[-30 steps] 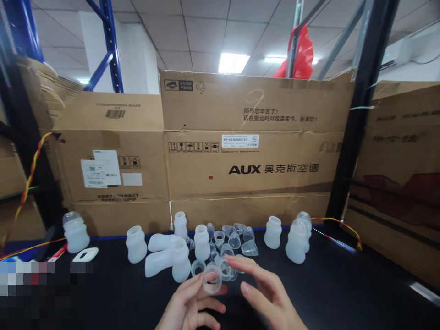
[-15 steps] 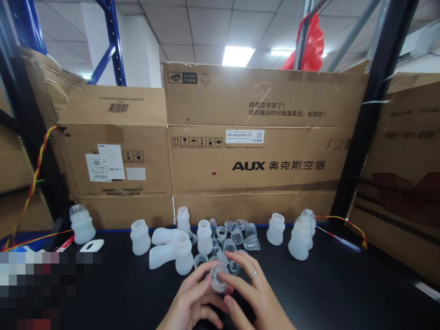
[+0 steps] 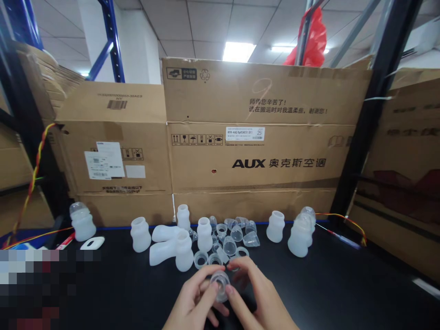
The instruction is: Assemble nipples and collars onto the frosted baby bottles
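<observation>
Held part: a clear plastic ring point(image 3: 220, 280) sits between both hands, low in the middle of the view, just above the black table point(image 3: 343, 284).
Left hand point(image 3: 194, 300): fingers curled round the ring's left side, thumb on its near rim.
Right hand point(image 3: 256, 293): fingertips pinch the ring's right side; equally near.
Axis: the ring's opening faces up and toward the camera.
Nearby parts: a cluster of clear caps and rings point(image 3: 230, 233) lies just beyond the fingers; translucent bottles point(image 3: 184, 251) stand and lie to the left, a capped bottle point(image 3: 299, 233) to the right.
Hidden: the ring's underside and the palms; wrists are cut off at the lower edge. Whether a second piece sits inside the ring cannot be told.
</observation>
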Available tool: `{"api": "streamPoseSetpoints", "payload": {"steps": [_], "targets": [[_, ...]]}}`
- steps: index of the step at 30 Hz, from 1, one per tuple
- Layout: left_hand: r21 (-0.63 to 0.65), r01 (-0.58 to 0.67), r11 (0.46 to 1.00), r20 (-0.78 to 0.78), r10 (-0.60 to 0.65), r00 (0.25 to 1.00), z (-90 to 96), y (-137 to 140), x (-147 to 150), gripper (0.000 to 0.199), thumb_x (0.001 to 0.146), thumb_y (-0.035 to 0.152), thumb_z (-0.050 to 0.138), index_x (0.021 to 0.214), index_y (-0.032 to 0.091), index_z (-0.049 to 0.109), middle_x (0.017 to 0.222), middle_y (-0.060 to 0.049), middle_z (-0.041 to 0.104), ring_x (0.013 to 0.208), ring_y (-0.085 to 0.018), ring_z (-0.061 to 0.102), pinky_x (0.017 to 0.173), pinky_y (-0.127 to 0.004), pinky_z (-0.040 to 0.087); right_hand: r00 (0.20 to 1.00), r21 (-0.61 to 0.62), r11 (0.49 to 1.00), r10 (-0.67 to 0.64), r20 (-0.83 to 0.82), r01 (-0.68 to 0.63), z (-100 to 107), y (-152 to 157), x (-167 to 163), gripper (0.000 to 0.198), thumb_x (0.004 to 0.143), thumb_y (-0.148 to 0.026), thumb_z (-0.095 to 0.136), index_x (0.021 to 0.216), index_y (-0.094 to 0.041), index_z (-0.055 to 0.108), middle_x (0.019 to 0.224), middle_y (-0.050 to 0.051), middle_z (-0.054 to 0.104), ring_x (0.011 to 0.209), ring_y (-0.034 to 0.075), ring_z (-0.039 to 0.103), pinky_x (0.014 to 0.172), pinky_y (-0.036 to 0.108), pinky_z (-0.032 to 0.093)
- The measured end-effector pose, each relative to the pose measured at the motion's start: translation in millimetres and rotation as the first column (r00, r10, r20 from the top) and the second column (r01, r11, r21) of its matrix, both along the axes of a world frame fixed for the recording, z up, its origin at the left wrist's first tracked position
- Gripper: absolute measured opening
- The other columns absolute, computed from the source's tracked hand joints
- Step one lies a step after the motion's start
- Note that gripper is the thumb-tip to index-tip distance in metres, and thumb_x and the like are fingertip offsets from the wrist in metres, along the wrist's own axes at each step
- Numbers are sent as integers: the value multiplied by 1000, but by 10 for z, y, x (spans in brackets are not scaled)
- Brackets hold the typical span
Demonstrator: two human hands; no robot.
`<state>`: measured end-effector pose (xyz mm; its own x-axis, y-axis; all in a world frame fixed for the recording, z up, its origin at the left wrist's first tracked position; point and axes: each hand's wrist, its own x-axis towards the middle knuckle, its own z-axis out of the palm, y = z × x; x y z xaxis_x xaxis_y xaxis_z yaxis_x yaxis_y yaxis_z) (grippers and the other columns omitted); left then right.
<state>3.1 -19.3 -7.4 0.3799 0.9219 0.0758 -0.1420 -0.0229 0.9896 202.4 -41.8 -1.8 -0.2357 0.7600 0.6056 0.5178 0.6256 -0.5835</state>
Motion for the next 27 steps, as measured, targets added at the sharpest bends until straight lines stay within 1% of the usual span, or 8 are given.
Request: {"api": "streamPoseSetpoints", "payload": {"steps": [3,6,11,14,17,21,25,27], "targets": [[85,-22,996,-94,30,995,-19,-14,7,69,83,77,71,121,20,72,84,-8,81,70,-21,78,54,-22,51,999,-140,989,42,-26,-46,11,2,-26,20,102,-32,57,119,-25,65,95,4,75,77,18,71,73,27,59],[144,-48,988,-160,71,985,1,-33,12,65,86,75,69,118,19,72,81,-8,81,68,-21,76,54,-21,50,995,-197,977,64,-76,-78,28,5,-63,23,100,-35,61,117,-22,69,90,4,77,74,19,71,69,27,58],[153,-122,981,-154,146,977,65,-74,32,36,84,50,81,101,20,71,67,-2,75,60,-17,70,51,-19,48,985,-93,985,138,-106,-148,35,-8,-87,22,95,-31,66,114,-22,72,86,5,75,73,19,71,65,25,58],[139,-133,981,-135,151,979,81,-80,35,27,84,43,80,94,20,68,64,0,74,53,-14,68,49,-18,46,974,-48,980,187,-125,-195,47,-25,-71,27,92,-28,68,119,-23,72,88,5,73,75,19,71,67,26,59],[154,-143,978,-113,161,981,83,-74,36,23,85,37,79,93,20,65,66,1,75,49,-11,66,48,-16,45,966,-106,969,205,-155,-223,75,-36,-67,29,91,-27,69,119,-22,70,95,7,73,77,19,70,67,26,60],[183,-145,972,-110,167,980,64,-75,46,20,84,30,78,93,22,62,68,1,77,49,-10,63,51,-17,49,960,-161,961,188,-208,-223,87,-45,-93,22,88,-25,71,109,-20,72,91,6,73,74,18,71,66,26,61],[260,-152,954,-122,188,974,21,-92,54,18,84,32,79,90,23,64,65,1,75,51,-12,66,51,-17,50,963,-137,971,163,-215,-195,45,-73,-116,21,85,-22,73,105,-20,73,87,4,76,71,18,74,71,27,63],[244,-158,957,-132,194,972,-9,-97,54,23,84,38,81,90,23,64,63,1,73,47,-12,64,46,-16,48,977,-117,981,134,-165,-154,14,-91,-115,20,82,-18,74,102,-21,73,84,3,77,69,17,75,73,27,63]]}}
